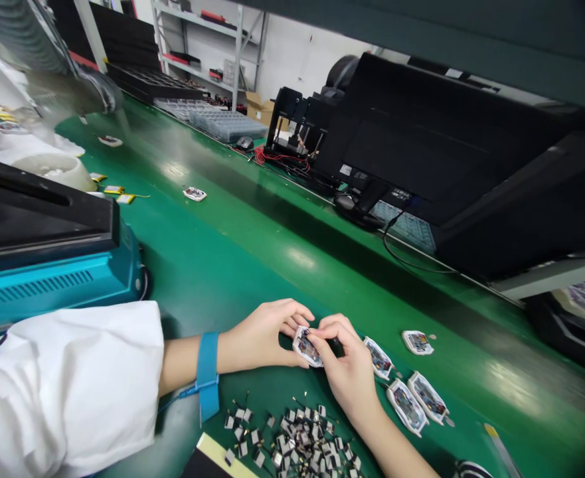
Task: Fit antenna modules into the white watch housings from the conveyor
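Your left hand (259,335), with a blue wrist strap (207,372), and your right hand (344,365) are together, pinching a white-edged circuit module (307,346) over the green bench mat (252,265). Four similar modules (406,406) lie just right of your hands, and a heap of small black-and-silver components (297,435) sits below them

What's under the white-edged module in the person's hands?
Green bench mat shows around the white-edged module; the spot beneath it is hidden by the module and right hand.
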The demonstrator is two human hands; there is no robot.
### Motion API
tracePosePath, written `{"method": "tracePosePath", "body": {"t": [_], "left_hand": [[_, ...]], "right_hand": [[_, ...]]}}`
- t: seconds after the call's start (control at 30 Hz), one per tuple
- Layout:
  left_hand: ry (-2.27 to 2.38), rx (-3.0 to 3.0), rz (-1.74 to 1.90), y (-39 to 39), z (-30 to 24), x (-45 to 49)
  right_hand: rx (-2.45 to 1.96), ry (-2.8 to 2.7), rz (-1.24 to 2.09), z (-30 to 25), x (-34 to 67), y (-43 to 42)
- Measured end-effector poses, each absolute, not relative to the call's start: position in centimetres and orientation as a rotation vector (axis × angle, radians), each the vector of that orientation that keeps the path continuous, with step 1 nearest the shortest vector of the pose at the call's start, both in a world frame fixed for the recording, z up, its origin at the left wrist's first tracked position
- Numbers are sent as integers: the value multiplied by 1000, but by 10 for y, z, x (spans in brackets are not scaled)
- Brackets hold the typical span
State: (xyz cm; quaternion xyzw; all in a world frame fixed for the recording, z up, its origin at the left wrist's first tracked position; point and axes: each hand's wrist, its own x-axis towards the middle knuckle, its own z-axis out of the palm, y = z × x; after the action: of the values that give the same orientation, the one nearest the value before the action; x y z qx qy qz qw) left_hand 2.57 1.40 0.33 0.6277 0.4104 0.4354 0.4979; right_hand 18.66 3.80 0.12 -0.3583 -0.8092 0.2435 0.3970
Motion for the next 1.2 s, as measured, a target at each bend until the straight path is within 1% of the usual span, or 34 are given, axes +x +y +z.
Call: {"method": "tracePosePath", "body": {"t": [0.27,0.57,0.7,0.9,1.2], "left_hand": [[960,1415,986,17,1,25],[997,1387,983,17,-2,26],[989,1388,940,17,-3,26],[983,1413,956,17,-3,26],[995,1438,966,16,1,25]], "right_hand": [[-900,-2085,652,-4,186,42],[-843,-2181,414,-7,188,37],[-795,-2212,387,-8,188,39],[-827,-2224,455,-8,189,39],[-806,-2231,329,-6,188,36]]}}
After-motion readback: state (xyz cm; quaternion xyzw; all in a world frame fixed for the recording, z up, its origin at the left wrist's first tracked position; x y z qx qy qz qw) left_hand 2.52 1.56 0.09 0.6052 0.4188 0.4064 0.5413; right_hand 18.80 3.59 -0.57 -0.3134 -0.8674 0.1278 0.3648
